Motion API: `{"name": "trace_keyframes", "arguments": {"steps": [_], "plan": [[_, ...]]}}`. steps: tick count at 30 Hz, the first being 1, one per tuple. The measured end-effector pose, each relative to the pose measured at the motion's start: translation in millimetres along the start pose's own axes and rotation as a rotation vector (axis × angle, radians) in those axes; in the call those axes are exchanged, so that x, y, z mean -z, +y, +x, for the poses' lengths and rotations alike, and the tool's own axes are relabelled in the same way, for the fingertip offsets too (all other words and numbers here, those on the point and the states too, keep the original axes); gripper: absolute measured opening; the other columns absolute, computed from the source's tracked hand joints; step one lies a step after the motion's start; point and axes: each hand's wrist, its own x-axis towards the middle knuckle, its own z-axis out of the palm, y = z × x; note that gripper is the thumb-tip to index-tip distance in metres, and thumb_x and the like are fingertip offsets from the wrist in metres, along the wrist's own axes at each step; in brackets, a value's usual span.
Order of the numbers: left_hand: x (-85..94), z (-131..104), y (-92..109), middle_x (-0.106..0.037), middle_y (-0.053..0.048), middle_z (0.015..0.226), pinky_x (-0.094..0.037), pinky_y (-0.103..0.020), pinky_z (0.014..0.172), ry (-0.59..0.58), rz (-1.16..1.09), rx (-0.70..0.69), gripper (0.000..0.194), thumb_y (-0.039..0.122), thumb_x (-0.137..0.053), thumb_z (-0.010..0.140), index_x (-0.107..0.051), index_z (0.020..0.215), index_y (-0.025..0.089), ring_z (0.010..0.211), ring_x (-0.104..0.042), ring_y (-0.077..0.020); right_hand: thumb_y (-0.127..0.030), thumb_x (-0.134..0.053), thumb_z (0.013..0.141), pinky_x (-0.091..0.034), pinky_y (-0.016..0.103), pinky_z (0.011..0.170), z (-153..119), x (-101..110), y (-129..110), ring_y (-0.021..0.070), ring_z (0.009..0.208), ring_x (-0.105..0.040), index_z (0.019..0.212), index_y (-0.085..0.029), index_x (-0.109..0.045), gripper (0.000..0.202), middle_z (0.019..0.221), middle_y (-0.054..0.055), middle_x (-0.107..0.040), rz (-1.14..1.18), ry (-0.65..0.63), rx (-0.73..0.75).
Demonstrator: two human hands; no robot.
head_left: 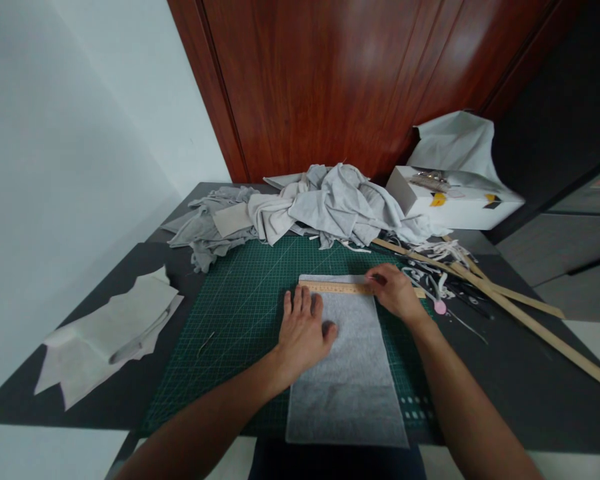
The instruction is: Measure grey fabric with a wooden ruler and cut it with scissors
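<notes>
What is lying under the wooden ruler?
Under the wooden ruler lies grey cloth, on the green cutting mat. The cloth directly beneath the ruler is covered and cannot be seen.

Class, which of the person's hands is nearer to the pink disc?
Right. The right hand is left of the pink disc; the left hand is farther left, at the wooden ruler's left end.

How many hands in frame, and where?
2: left hand over the left edge of the gray cloth, touching the ruler; right hand toward the ruler's right end.
</notes>
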Motion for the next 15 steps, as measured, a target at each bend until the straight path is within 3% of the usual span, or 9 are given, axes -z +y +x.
{"name": "trace_keyframes", "arguments": {"steps": [3, 6, 10, 15], "plan": [[0.5, 3.1, -1.6, -0.046, -0.026, 0.16, -0.017, -0.064, 0.128, 0.011, -0.007, -0.015, 0.069, 0.058, -0.049, 0.099, -0.053, 0.146, 0.007, 0.156, -0.03, -0.0451, -0.03, -0.067, 0.086, -0.052, 0.038, 0.076, 4.4, 22.2, 17.9, 0.0236, 0.076, -0.066, 0.087, -0.021, -0.071, 0.011, 0.089, 0.009, -0.075, -0.028, 0.095, -0.237], [2.6, 6.8, -1.8, -0.048, -0.025, 0.158, -0.021, -0.063, 0.127, 0.018, -0.017, -0.008, 0.069, 0.058, -0.047, 0.101, -0.05, 0.149, 0.008, 0.153, -0.035, -0.0443, -0.03, -0.067, 0.083, -0.051, 0.035, 0.071, 4.9, 35.4, 28.7, 0.0224, 0.072, -0.067, 0.085, -0.021, -0.072, 0.01, 0.08, 0.006, -0.074, -0.039, -0.001, -0.318], [7.6, 11.7, 0.4, -0.05, -0.021, 0.156, -0.026, -0.065, 0.124, 0.023, -0.013, -0.007, 0.065, 0.051, -0.048, 0.103, -0.043, 0.158, 0.017, 0.148, -0.04, -0.0439, -0.026, -0.067, 0.083, -0.052, 0.033, 0.074, 3.5, 41.6, 27.4, 0.0206, 0.076, -0.068, 0.084, -0.022, -0.074, 0.008, 0.083, 0.004, -0.075, -0.031, -0.159, -0.227], [11.1, 15.9, 3.8, -0.049, -0.023, 0.153, -0.029, -0.063, 0.122, 0.012, 0.073, 0.008, 0.061, 0.049, -0.05, 0.103, -0.05, 0.155, 0.018, 0.145, -0.043, -0.0437, -0.02, -0.067, 0.086, -0.052, 0.033, 0.083, 2.2, 43.1, 21.5, 0.0203, 0.087, -0.068, 0.085, -0.022, -0.073, 0.007, 0.096, 0.005, -0.075, 0.001, -0.323, -0.045]]}}
